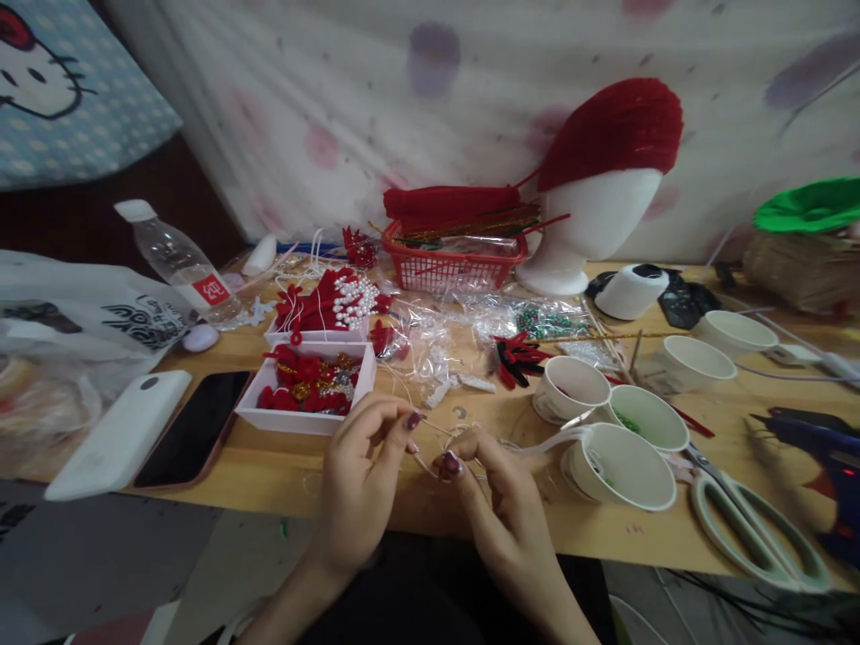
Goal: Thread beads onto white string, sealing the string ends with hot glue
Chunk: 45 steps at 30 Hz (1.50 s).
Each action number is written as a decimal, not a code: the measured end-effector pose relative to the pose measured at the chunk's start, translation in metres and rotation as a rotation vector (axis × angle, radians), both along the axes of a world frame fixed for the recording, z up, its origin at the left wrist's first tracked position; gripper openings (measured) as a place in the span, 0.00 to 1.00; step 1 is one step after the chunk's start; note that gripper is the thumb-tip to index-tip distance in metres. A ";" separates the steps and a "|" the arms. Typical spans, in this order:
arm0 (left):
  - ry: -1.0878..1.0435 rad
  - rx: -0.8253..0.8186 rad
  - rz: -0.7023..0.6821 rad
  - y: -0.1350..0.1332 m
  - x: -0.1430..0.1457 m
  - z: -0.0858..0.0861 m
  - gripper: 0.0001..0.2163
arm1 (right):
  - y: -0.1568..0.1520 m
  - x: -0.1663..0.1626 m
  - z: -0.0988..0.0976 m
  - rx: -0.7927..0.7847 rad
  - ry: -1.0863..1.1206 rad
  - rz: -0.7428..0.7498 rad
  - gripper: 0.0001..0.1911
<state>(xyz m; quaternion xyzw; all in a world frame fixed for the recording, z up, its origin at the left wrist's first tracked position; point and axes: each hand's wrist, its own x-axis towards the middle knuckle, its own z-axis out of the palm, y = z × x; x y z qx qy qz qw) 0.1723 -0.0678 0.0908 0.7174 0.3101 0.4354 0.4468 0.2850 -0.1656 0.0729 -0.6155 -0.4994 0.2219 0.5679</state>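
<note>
Between my two hands a thin pale thread (422,463) runs in a short curve above the front of the table. My left hand (363,470) pinches one part of it with thumb and forefinger. The fingertips of my right hand (501,497) are closed on the thread a little to the right; its exact end is hidden behind them. Loose loops of thread lie behind the right hand. Just beyond my left hand stands a white box (286,417) of red and gold ornaments. Several paper cups, one white cup (628,470) nearest, stand right of my right hand.
Green-handled scissors (752,528) and a blue glue gun (823,479) lie at right. A black phone (196,430), a white power bank (121,434) and a water bottle (181,269) are at left. Behind are a red basket (453,267) and a foam head (597,215).
</note>
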 end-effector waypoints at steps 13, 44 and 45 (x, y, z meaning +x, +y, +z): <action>-0.201 -0.587 -0.138 0.002 0.003 -0.016 0.12 | 0.001 0.000 0.002 0.039 0.087 -0.008 0.10; 0.016 -0.104 -0.126 0.003 0.004 -0.014 0.13 | 0.000 -0.004 -0.004 0.044 -0.064 -0.070 0.09; 0.023 -0.101 -0.125 0.003 0.004 -0.014 0.14 | 0.000 -0.003 -0.004 0.041 -0.064 -0.072 0.09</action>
